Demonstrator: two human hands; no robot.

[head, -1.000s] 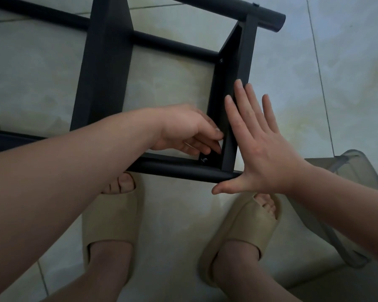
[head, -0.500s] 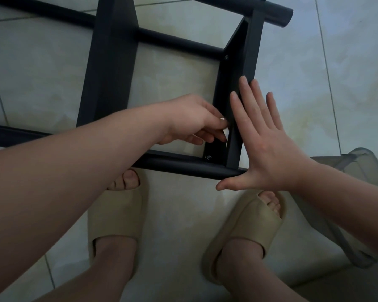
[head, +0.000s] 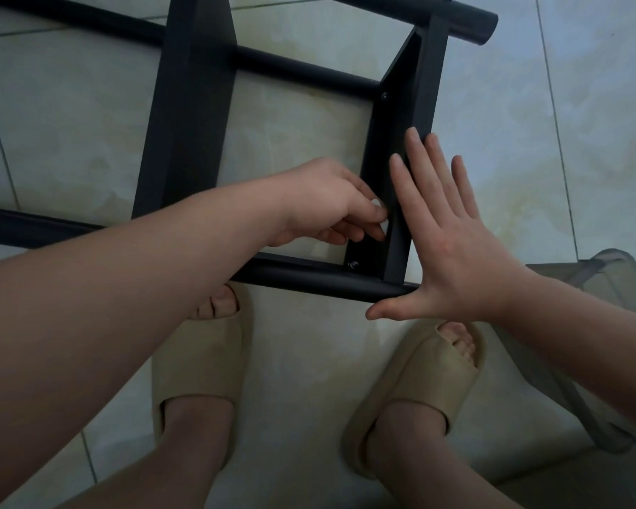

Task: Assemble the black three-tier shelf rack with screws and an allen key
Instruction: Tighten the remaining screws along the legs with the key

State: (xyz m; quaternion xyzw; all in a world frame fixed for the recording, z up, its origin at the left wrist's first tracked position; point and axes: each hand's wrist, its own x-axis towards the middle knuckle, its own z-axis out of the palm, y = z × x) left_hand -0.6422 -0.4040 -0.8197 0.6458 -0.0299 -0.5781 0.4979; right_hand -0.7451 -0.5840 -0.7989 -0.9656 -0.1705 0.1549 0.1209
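The black shelf rack [head: 184, 123] lies on its side on the tiled floor. Its end panel [head: 425, 86] joins a lower tube [head: 309, 277] and an upper tube [head: 470, 16]. A screw head [head: 353, 265] sits at the panel's lower corner and another screw [head: 384, 96] higher up. My left hand [head: 324, 203] reaches inside the frame, with its fingers curled and pinched against the panel's inner face. A thin metal piece between them looks like the allen key, mostly hidden. My right hand [head: 452, 244] presses flat on the panel's outer side, thumb under the lower tube.
My two feet in beige slippers [head: 202, 361] [head: 419, 380] stand just below the lower tube. A grey translucent plastic item [head: 610, 288] lies on the floor at the right, partly under my right forearm. Pale floor tiles surround the rack.
My left hand has moved up along the panel's inner face, away from the lower corner screw, which now shows. My right hand has stayed flat on the panel.
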